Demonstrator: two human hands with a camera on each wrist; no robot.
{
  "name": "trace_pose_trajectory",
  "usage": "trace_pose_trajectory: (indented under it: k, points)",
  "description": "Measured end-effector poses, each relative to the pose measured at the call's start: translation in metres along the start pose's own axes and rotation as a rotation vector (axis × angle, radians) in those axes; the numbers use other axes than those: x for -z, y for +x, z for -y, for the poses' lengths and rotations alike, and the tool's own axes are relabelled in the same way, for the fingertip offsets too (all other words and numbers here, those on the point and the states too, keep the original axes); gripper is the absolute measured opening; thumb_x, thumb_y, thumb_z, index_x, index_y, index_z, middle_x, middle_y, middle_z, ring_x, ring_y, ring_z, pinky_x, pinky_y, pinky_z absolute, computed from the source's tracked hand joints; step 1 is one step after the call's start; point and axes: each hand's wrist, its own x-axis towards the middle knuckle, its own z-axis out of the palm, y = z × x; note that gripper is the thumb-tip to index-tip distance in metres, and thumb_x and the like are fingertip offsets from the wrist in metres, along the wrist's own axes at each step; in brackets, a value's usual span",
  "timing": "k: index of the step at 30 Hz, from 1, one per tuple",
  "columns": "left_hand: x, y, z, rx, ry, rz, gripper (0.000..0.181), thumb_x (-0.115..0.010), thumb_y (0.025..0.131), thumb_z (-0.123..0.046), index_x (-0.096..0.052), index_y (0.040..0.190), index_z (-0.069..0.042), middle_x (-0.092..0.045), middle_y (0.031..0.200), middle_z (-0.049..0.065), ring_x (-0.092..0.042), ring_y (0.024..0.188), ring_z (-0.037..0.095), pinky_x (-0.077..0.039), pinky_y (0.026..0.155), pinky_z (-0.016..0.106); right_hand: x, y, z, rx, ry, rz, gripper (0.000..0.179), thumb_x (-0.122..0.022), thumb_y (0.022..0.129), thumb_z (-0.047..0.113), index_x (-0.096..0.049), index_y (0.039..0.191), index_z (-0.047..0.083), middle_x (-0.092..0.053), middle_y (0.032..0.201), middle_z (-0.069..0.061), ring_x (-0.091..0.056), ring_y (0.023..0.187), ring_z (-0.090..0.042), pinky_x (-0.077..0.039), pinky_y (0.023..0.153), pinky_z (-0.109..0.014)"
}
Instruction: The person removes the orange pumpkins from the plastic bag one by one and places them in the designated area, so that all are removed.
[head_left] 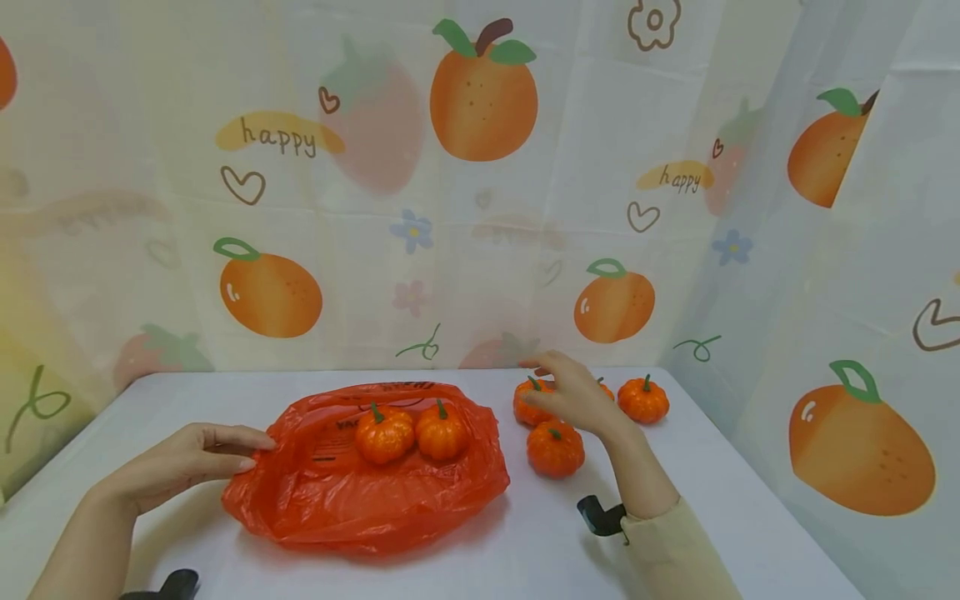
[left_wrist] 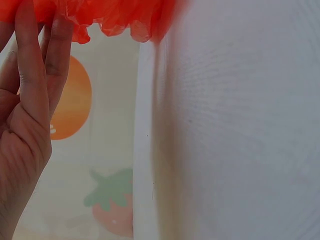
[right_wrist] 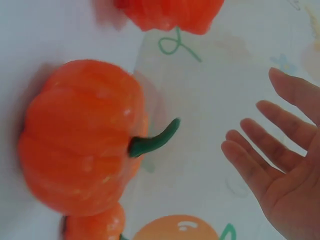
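A red plastic bag [head_left: 375, 508] lies spread on the table with its mouth facing up. Two small orange pumpkins [head_left: 384, 435] with green stems sit inside it. At the bag's left edge, my left hand [head_left: 191, 458] pinches the rim between thumb and fingers; the left wrist view shows those fingers [left_wrist: 32, 60] against the red plastic. My right hand [head_left: 573, 396] hovers above several more pumpkins [head_left: 555, 450] right of the bag, partly covering some of them. In the right wrist view its fingers are spread loosely, apart from a large-looking pumpkin [right_wrist: 80, 135], holding nothing.
The white table [head_left: 465, 575] ends at a fruit-printed curtain [head_left: 480, 208] behind and at the sides. Another pumpkin [head_left: 643, 400] stands near the table's back right corner. Each wrist wears a black camera mount [head_left: 600, 517].
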Motion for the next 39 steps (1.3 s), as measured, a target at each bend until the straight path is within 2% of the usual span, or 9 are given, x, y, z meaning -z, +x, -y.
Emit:
trace_pose_trajectory:
  k: [10, 14, 19, 25, 31, 35, 39]
  points:
    - [-0.003, 0.0, -0.004, -0.015, 0.004, -0.007, 0.037, -0.051, 0.101, -0.013, -0.058, 0.134, 0.002, -0.068, 0.123, -0.021, -0.061, 0.112, -0.006, -0.052, 0.09, 0.018, -0.001, 0.029, 0.03, 0.03, -0.021, 0.0, 0.046, -0.069, 0.092, 0.025, -0.058, 0.135, 0.014, -0.057, 0.137, -0.006, -0.056, 0.126, -0.028, -0.05, 0.106, -0.045]
    - [-0.003, 0.0, -0.004, -0.01, 0.006, -0.007, 0.037, -0.052, 0.101, -0.014, -0.058, 0.134, 0.001, -0.068, 0.123, -0.021, -0.061, 0.112, -0.006, -0.052, 0.089, 0.018, -0.001, 0.038, 0.042, 0.077, -0.01, 0.009, 0.045, -0.067, 0.093, 0.021, -0.057, 0.136, 0.012, -0.057, 0.138, -0.007, -0.056, 0.126, -0.028, -0.05, 0.106, -0.045]
    - [-0.002, 0.001, -0.004, 0.002, 0.002, -0.002, 0.037, -0.052, 0.101, -0.015, -0.057, 0.134, 0.001, -0.068, 0.123, -0.021, -0.061, 0.112, -0.006, -0.052, 0.09, 0.018, -0.004, 0.05, 0.055, 0.128, 0.004, 0.008, 0.048, -0.068, 0.093, 0.025, -0.057, 0.136, 0.009, -0.058, 0.138, -0.009, -0.057, 0.124, -0.028, -0.05, 0.105, -0.044]
    - [-0.002, 0.001, -0.003, -0.006, -0.015, 0.012, 0.037, -0.051, 0.101, -0.013, -0.057, 0.134, 0.001, -0.068, 0.123, -0.02, -0.061, 0.112, -0.005, -0.052, 0.09, 0.019, -0.011, 0.064, 0.07, 0.148, 0.003, 0.018, 0.05, -0.068, 0.092, 0.024, -0.055, 0.138, 0.009, -0.059, 0.136, -0.012, -0.06, 0.123, -0.029, -0.051, 0.105, -0.042]
    - [-0.002, 0.0, -0.004, -0.005, -0.003, 0.005, 0.037, -0.051, 0.101, -0.014, -0.058, 0.134, 0.001, -0.068, 0.123, -0.021, -0.061, 0.112, -0.007, -0.052, 0.09, 0.018, -0.02, 0.077, 0.081, 0.155, 0.084, 0.042, 0.047, -0.068, 0.093, 0.026, -0.057, 0.137, 0.013, -0.062, 0.134, -0.009, -0.062, 0.122, -0.027, -0.054, 0.1, -0.039]
    - [-0.003, 0.0, -0.005, -0.002, -0.005, -0.001, 0.037, -0.052, 0.101, -0.014, -0.058, 0.134, 0.001, -0.068, 0.122, -0.022, -0.061, 0.111, -0.006, -0.052, 0.09, 0.019, -0.028, 0.084, 0.084, 0.114, 0.156, 0.049, 0.043, -0.068, 0.092, 0.027, -0.06, 0.133, 0.017, -0.064, 0.13, -0.005, -0.063, 0.119, -0.022, -0.056, 0.093, -0.037]
    - [-0.004, 0.0, -0.006, -0.002, -0.005, 0.0, 0.037, -0.053, 0.1, -0.014, -0.058, 0.133, 0.001, -0.068, 0.122, -0.022, -0.061, 0.111, -0.006, -0.052, 0.09, 0.019, -0.037, 0.089, 0.084, 0.084, 0.228, 0.061, 0.04, -0.068, 0.092, 0.027, -0.062, 0.13, 0.019, -0.066, 0.129, -0.005, -0.064, 0.118, -0.02, -0.055, 0.094, -0.037]
